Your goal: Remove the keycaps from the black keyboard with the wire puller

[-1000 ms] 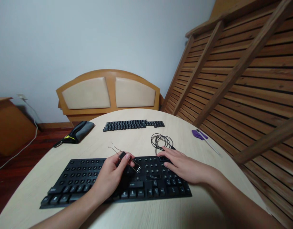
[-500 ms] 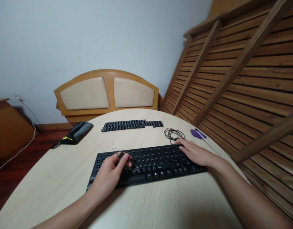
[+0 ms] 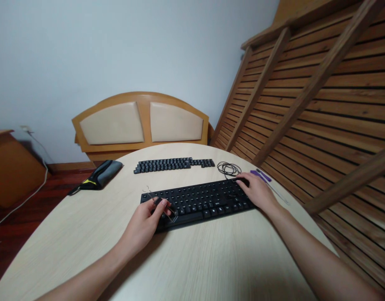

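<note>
A black keyboard (image 3: 198, 198) with many keycaps off lies slightly slanted in front of me. My left hand (image 3: 151, 215) is closed round a wire keycap puller (image 3: 172, 214) with a dark handle, over the keyboard's left end. The puller's wire loops stick out on both sides of the fist. At the keyboard's far right corner, my right hand (image 3: 256, 190) grips the edge, its fingertips beyond it and partly hidden. Behind the keyboard, removed keycaps (image 3: 164, 164) stand in rows, with a smaller group (image 3: 203, 162) to their right.
A coiled black cable (image 3: 229, 169) lies behind my right hand. Further right are a purple cloth-like item (image 3: 261, 175) and a thin rod (image 3: 278, 194). A grey and black pouch (image 3: 101, 175) rests at the round table's (image 3: 211, 259) left edge.
The keyboard has slid away from me, with its left end shifted right and its slant increased. My right hand has moved forward with it. My left hand still holds the puller.
</note>
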Action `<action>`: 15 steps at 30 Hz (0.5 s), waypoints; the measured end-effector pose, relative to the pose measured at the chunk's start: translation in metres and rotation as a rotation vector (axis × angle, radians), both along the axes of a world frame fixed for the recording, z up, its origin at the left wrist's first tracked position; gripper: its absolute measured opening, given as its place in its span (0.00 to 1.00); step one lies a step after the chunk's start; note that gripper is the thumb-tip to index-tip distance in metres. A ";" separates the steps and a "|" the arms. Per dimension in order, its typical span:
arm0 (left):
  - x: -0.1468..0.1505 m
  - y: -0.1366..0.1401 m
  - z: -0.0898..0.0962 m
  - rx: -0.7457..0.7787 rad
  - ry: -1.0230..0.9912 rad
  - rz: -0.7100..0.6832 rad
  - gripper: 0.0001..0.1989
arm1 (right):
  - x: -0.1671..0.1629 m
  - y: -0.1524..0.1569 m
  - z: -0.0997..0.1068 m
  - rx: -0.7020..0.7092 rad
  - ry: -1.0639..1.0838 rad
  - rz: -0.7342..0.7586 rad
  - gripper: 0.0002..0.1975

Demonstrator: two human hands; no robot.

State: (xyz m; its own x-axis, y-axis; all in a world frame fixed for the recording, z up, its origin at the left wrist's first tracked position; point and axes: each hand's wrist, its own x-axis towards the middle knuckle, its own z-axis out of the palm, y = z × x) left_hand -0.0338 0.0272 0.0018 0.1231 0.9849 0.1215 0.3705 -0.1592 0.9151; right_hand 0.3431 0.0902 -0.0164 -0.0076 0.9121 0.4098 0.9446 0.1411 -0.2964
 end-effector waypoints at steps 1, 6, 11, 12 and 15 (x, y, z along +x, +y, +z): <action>0.000 0.001 0.000 -0.001 -0.015 0.001 0.21 | -0.004 -0.002 0.003 0.017 0.006 -0.001 0.18; -0.002 0.006 -0.001 -0.021 -0.064 -0.009 0.21 | -0.040 -0.019 0.012 0.025 -0.018 0.190 0.20; -0.003 0.010 -0.003 0.001 -0.058 -0.016 0.21 | -0.068 -0.030 0.005 -0.142 -0.103 0.289 0.27; -0.003 0.012 -0.004 0.014 -0.057 -0.018 0.21 | -0.069 -0.030 0.003 -0.150 -0.102 0.286 0.27; -0.003 0.016 -0.007 0.050 -0.064 -0.026 0.21 | -0.070 -0.025 0.001 -0.136 -0.098 0.264 0.26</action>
